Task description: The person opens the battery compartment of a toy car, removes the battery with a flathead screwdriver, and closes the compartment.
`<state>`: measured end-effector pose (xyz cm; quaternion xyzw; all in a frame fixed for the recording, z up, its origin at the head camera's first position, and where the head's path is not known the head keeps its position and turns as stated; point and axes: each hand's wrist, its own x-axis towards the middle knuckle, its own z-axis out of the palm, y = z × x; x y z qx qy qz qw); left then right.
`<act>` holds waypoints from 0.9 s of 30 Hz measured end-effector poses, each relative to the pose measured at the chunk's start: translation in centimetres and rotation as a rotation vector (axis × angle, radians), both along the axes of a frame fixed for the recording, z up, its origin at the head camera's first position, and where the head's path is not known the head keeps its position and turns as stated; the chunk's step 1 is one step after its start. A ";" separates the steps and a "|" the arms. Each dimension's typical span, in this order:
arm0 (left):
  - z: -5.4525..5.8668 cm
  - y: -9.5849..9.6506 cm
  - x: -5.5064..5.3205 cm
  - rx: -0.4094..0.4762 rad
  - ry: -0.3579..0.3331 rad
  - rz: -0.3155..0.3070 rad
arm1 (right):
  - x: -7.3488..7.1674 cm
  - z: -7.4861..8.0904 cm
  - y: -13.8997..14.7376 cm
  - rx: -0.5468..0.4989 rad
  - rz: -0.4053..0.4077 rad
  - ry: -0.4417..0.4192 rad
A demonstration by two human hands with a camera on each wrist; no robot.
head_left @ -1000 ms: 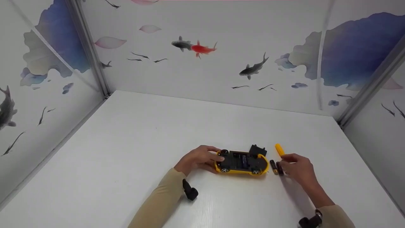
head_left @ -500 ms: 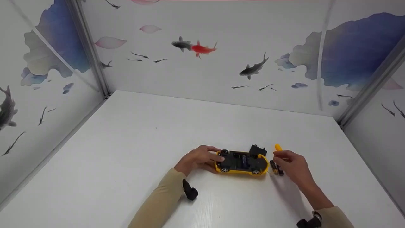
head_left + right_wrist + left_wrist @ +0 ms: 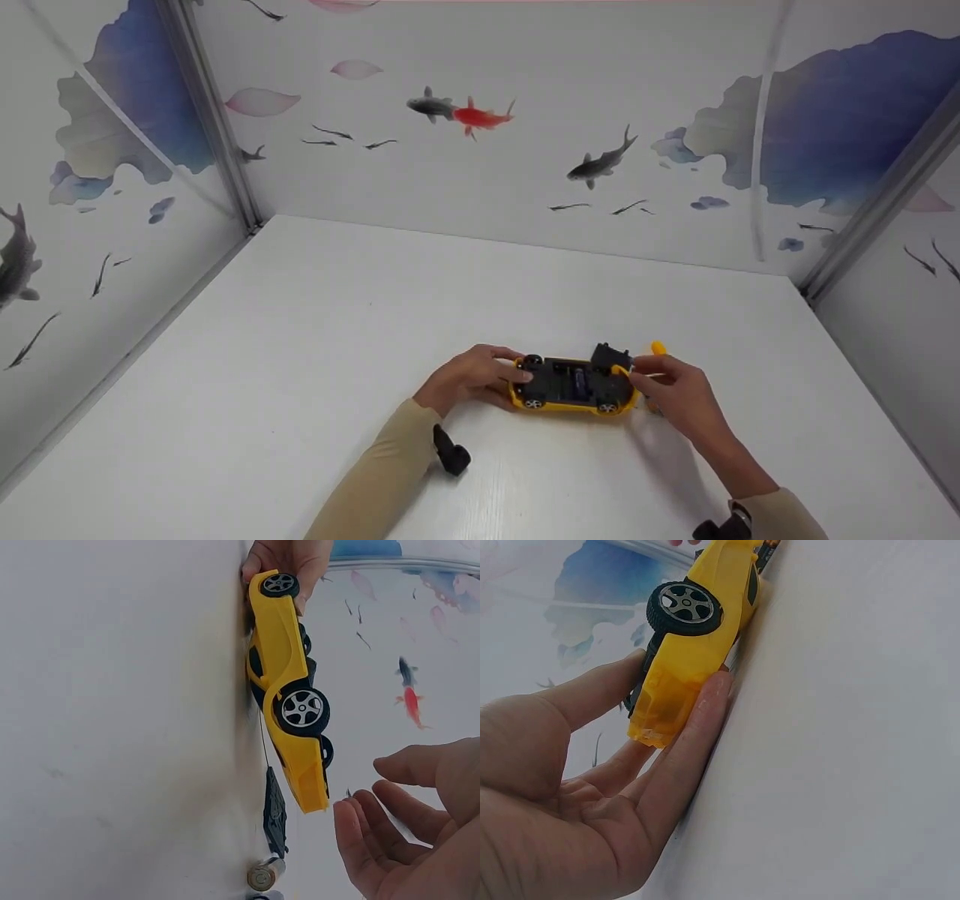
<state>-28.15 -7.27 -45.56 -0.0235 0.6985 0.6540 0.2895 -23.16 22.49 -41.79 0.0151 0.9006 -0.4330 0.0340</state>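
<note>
A yellow toy car (image 3: 559, 386) lies upside down, its black underside and open battery compartment facing up. My left hand (image 3: 469, 379) grips its left end, thumb on the underside and fingers along the body, as the left wrist view also shows. My right hand (image 3: 682, 390) hovers by the car's right end with fingers loosely bent; in the right wrist view thumb and fingertips stand apart. A tiny grey speck shows at one fingertip there; I cannot tell what it is. A black battery cover (image 3: 611, 356) lies behind the car. Batteries (image 3: 262, 875) sit mostly hidden below the right hand.
Behind the right hand a short yellow rod (image 3: 658, 348) pokes out, its near part hidden. The white table (image 3: 337, 300) meets a back wall (image 3: 480, 180) printed with fish, and side walls stand left and right.
My right hand has moved left from beside the batteries and yellow rod to the car's right end, now covering most of the batteries. The left hand and car have stayed still.
</note>
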 end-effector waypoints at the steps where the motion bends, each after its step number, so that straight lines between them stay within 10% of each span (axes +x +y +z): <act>1: 0.0 0.0 0.0 0.002 0.000 -0.001 | 0.0 0.0 -0.1 -0.008 0.006 0.005; 27: -0.1 0.1 -0.1 -0.020 -0.006 0.000 | -0.1 0.1 -3.7 0.155 0.163 0.108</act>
